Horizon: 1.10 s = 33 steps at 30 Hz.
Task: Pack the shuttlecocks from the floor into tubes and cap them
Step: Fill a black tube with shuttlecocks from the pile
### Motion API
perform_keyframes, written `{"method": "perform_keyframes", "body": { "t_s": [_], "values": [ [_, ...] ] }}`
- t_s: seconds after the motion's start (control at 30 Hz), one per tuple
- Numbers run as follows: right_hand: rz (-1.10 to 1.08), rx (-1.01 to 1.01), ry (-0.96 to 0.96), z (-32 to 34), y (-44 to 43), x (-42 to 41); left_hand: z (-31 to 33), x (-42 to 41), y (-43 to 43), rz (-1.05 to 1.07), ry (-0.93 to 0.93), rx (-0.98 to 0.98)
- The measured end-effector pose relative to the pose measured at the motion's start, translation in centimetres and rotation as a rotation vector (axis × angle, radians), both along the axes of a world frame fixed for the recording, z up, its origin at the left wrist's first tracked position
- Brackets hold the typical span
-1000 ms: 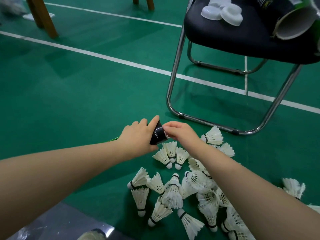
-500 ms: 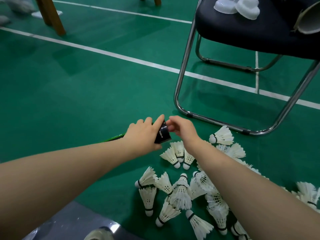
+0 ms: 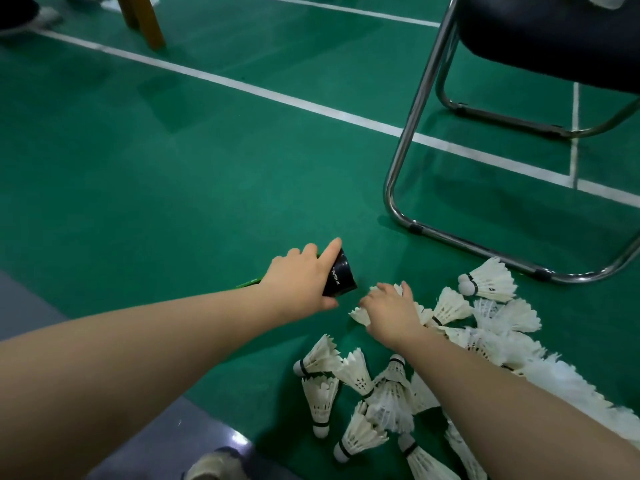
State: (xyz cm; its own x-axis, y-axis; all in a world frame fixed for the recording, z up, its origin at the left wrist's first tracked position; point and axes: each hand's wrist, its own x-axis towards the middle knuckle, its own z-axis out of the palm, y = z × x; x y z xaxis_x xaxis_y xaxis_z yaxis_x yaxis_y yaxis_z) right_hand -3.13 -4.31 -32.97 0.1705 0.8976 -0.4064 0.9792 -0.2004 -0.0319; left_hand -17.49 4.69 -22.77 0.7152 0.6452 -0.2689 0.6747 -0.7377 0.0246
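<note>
Since half a second ago the right hand (image 3: 391,311) has left the mouth of the tube (image 3: 341,277) and dropped onto the near edge of the shuttlecocks (image 3: 391,393) heaped on the green floor (image 3: 207,185). Its fingers are bent down over one of them (whether they actually pinch it I cannot tell from here). The left hand (image 3: 298,282) grips the tube, fingers wrapped over the top and thumb beneath, its black end marked PUSH IN just left of the right hand. I note the chair (image 3: 415,109) standing just beyond the heap, one shuttlecock close to its metal frame.
</note>
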Motion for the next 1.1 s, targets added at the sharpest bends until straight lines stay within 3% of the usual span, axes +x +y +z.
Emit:
{"method": "perform_keyframes", "body": {
  "t_s": [0.13, 0.27, 0.37, 0.43, 0.63, 0.93, 1.0, 1.1],
  "values": [
    [-0.051, 0.087, 0.028, 0.7, -0.3, 0.9, -0.2, 0.0, 0.4, 0.018, -0.009, -0.019],
    [-0.419, 0.435, 0.292, 3.8, -0.4, 1.6, -0.3, 0.2, 0.5, 0.037, 0.004, -0.026],
    [-0.728, 0.734, 0.599, 6.6, 0.0, 1.8, -0.1, 0.8, 0.4, 0.037, 0.007, -0.024],
    [-0.779, 0.824, 0.732, 8.0, 0.3, 1.8, 0.1, 1.5, -0.1, 0.024, -0.003, -0.025],
    [-0.665, 0.560, 1.154, 10.6, 0.4, 0.2, 1.5, 3.8, -1.1, 0.018, -0.128, -0.040],
    [-0.523, -0.045, 1.362, 11.7, -1.2, 2.5, 3.1, 4.1, -3.4, -0.190, -0.137, 0.030],
    [-0.625, 0.014, 1.358, 11.0, -1.2, 1.7, 3.0, 4.2, -3.7, -0.206, -0.112, 0.018],
    [-0.781, 0.259, 1.315, 11.0, -0.6, 0.3, 3.0, 4.3, -3.3, -0.171, -0.071, 0.042]
  ]
}}
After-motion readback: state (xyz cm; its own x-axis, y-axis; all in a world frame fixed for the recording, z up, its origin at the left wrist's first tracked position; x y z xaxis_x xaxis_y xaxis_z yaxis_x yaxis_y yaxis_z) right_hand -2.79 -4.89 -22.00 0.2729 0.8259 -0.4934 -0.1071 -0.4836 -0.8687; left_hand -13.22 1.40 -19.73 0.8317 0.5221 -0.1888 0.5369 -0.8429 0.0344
